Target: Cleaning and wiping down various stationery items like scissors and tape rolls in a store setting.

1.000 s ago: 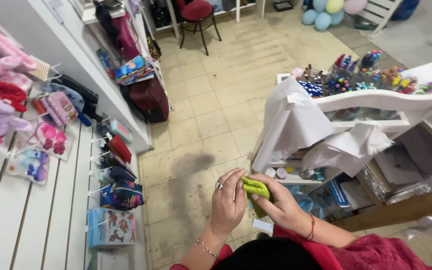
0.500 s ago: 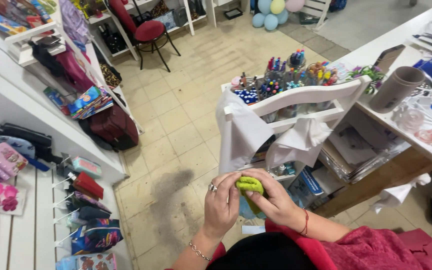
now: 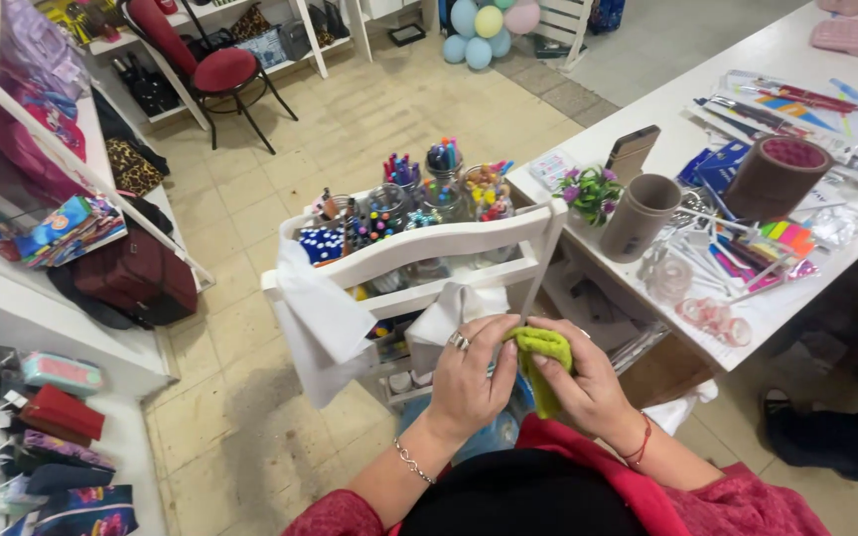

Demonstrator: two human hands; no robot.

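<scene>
We pinched a yellow-green cloth [image 3: 542, 359] between both hands, left hand [image 3: 469, 375] and right hand [image 3: 588, 382] fingers pressed onto it, just in front of the white rack [image 3: 419, 253] holding jars of pens [image 3: 444, 184].

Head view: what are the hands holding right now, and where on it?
Both hands pinch a yellow-green cloth: the left hand at its left edge, the right hand at its right side; its lower end hangs free.
</scene>
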